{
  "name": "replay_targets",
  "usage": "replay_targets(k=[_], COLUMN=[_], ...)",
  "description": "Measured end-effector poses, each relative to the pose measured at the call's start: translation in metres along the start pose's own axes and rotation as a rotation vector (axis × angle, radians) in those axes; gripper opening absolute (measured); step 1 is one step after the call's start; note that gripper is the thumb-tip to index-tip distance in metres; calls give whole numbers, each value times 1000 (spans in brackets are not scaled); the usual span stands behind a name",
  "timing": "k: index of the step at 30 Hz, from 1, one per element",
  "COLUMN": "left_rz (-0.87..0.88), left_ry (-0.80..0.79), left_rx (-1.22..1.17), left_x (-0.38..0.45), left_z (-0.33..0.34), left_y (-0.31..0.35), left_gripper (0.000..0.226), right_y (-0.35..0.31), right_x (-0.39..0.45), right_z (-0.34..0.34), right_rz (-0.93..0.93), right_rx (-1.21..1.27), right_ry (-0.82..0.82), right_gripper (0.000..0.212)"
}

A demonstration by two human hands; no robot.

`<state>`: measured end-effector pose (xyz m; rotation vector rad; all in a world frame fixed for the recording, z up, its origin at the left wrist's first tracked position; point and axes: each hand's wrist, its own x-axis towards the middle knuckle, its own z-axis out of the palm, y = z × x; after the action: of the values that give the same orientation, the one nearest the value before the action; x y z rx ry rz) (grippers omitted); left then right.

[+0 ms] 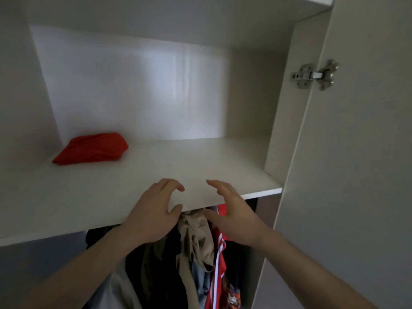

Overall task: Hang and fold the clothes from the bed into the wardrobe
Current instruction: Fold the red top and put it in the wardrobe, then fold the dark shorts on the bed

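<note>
Nearest, both forearms reach up into the wardrobe (287, 121). The left hand (153, 210) and right hand (231, 210) hover at the front edge of the shelf (178, 166), palms facing each other, fingers loosely curved and apart, holding nothing; whether they touch the edge cannot be told. Just below and behind the hands, hung clothes (196, 241) crowd under the shelf: a beige garment bunched at the top, a red one with white stripes to its right, dark pieces to its left. Farther in, a folded red garment (93, 148) lies on the shelf at its left rear, near the side wall, its long axis running from front-left to back-right. The open door (356, 152) stands at right, with a metal hinge (314, 74).
</note>
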<state>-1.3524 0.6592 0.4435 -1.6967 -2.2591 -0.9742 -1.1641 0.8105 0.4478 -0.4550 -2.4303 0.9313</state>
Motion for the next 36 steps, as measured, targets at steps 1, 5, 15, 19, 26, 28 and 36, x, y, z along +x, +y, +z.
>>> replay_targets(k=[1,5,15,19,26,28,36], left_rz=[23,158,484,658,880,972,1247], left_ry=[-14,-111,-515,-689,-959,-1025,-1139], left_rx=[-31,-121,-376,-449,-530,-531,-552], left_x=[-8,-38,-110,-139,-240,-277,-442], left_z=[8,43,148,183,212,208,177], left_y=[18,85,228,273,349,375,495], left_gripper=[35,32,41,42,42,43,43], right_y=[5,24,29,3,-71,-97,-203], right_x=[-23,-119,-375,-458,-583,-619,-783], right_z=[-11,-41,-53,-36,23,36,81], right_rz=[24,145,681,905,1225,1284,1414], right_rx=[11,5,-67,-66,-111,-115,-161], right_ry=[46,185,508,732,987,1071,1331], right_gripper=[70,67,59,54,56,56,53])
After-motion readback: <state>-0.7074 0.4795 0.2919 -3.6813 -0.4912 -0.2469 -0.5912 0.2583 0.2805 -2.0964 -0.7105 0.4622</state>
